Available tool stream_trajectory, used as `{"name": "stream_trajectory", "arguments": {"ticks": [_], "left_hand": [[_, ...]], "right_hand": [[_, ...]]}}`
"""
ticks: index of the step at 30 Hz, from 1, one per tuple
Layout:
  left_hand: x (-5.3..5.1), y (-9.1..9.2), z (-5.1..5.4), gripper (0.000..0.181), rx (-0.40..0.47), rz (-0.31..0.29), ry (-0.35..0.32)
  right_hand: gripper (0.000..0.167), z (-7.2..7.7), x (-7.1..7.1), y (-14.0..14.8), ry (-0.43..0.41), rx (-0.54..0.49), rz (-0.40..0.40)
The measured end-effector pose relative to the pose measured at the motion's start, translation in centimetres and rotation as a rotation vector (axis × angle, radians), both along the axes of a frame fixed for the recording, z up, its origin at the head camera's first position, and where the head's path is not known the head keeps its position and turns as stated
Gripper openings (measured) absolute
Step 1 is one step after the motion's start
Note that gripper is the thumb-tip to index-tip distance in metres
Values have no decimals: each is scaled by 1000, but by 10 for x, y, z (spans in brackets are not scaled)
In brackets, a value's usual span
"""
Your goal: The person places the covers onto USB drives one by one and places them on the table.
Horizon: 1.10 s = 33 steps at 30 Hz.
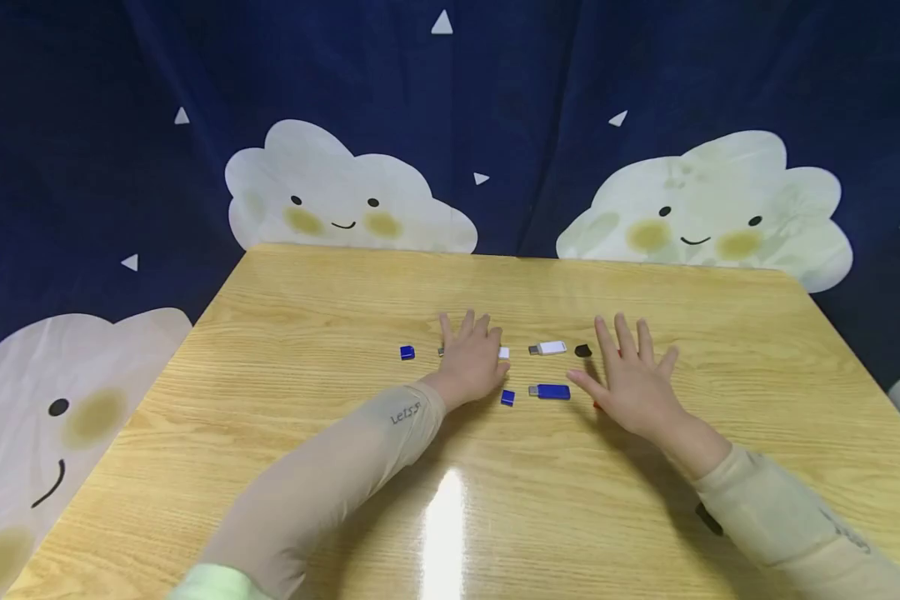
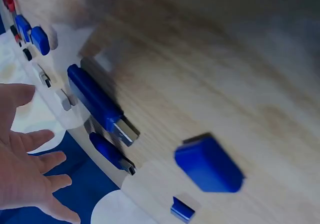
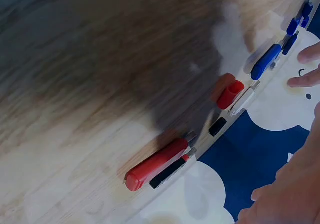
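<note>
My left hand (image 1: 471,358) hovers with spread fingers above a row of USB sticks, partly hiding them. In the left wrist view, a blue USB stick (image 2: 97,96) and a second, farther blue stick lie uncapped, with a blue cap (image 2: 207,166) near them. Between the hands lie a white USB stick (image 1: 551,348), a blue USB stick (image 1: 553,392), a white cap (image 1: 504,352) and a black cap (image 1: 582,351). My right hand (image 1: 637,387), fingers spread, is over a red USB stick (image 3: 157,164), a black USB stick (image 3: 172,171) and a red cap (image 3: 230,94). Neither hand holds anything.
The sticks and caps lie in two rows on a wooden table (image 1: 330,292). A dark blue curtain (image 1: 525,100) with cloud faces hangs behind its far edge. Some dark object (image 1: 708,518) shows partly beneath the right sleeve.
</note>
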<state>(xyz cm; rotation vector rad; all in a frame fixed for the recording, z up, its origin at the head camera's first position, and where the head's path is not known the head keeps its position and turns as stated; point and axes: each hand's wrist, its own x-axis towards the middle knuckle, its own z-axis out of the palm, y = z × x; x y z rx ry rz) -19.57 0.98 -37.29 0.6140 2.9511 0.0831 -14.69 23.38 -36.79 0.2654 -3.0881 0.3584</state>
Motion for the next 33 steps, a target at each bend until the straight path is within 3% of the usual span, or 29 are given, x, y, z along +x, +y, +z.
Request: {"name": "stream_trajectory", "arguments": {"ticks": [9, 18, 25, 33], "left_hand": [[-12, 16, -5, 24, -149, -51, 40], [-15, 25, -4, 24, -239, -95, 86], [-13, 25, -1, 24, -232, -112, 124], [-12, 22, 2, 20, -184, -100, 111]], "right_hand": [[84, 0, 5, -1, 38, 17, 17], [83, -1, 5, 2, 27, 6, 6], [73, -4, -1, 1, 104, -2, 31], [40, 0, -26, -5, 173, 57, 129]]}}
